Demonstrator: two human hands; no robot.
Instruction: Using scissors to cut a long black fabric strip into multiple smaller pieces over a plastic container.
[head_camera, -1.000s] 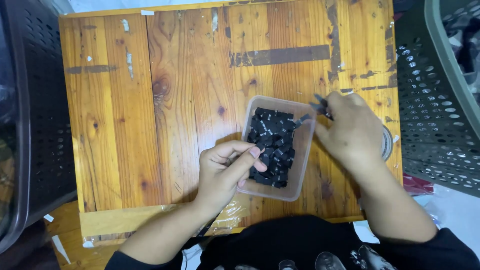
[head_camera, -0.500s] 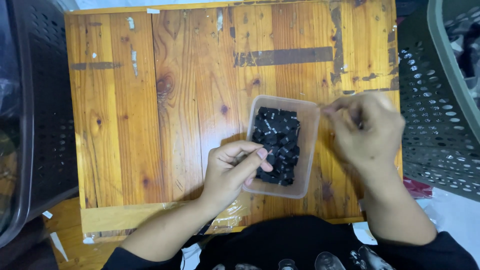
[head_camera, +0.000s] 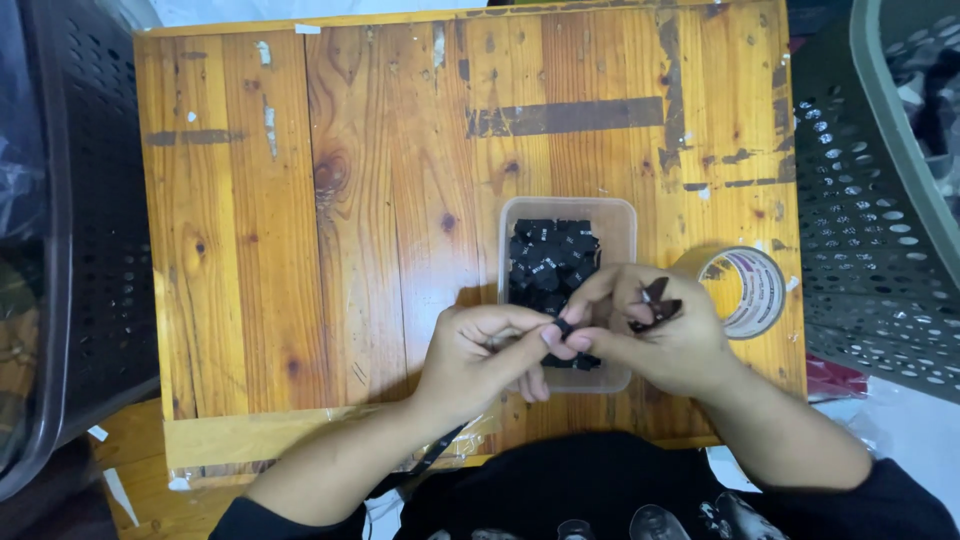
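Both hands are meeting over the near end of a clear tub (head_camera: 620, 215) of small black pieces (head_camera: 552, 258). The left hand (head_camera: 480, 355) and right hand (head_camera: 655, 335) are pinching one piece (head_camera: 564, 327) together (fingertips touching). A tape roll (head_camera: 748, 290) is lying just beside the right hand on the wooden table (head_camera: 330, 220).

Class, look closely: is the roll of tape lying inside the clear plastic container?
No. The roll of tape lies on the wooden table, beside the clear plastic container.

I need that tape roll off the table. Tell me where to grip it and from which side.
Grip the tape roll by its outer ring on the far-right side, coming from above: it lies flat with its open core up, and the right hand crowds its left edge.
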